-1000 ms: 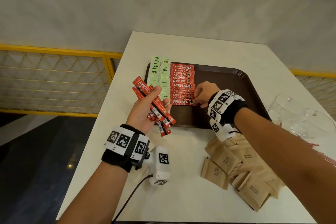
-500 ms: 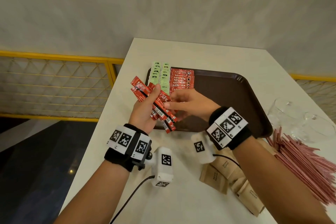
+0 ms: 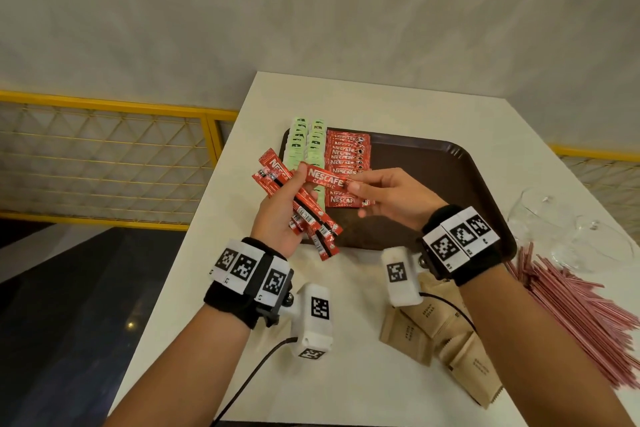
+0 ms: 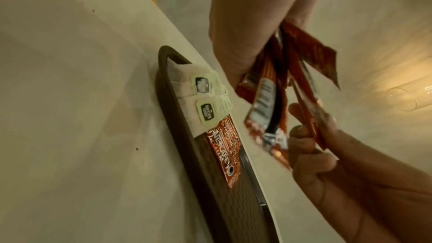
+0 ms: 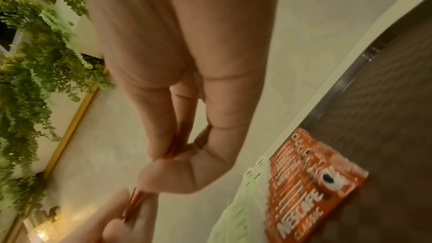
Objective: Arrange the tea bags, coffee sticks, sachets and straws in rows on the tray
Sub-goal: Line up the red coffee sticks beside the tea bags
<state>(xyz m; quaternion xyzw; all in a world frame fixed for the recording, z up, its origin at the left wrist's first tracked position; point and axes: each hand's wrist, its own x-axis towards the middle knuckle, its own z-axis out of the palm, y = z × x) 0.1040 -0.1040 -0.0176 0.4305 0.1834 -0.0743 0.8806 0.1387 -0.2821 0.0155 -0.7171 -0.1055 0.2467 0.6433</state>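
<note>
— White table, brown tray. What do the hands hold?

— The right hand pinches one end of a single coffee stick. Its grip is closed on it. The left hand grips a bunch of sticks.

— Where should that stick go?

— Probably the red row on the tray, just past the right hand. The stick lies sideways, like the row.

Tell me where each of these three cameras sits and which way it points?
Head: worn up top, looking down at the dark brown plastic tray; both hands show.
Left wrist: looks along the left hand gripping red coffee sticks.
Right wrist: looks along the right hand pinching one stick.
All three share the tray's red stick row.
</note>
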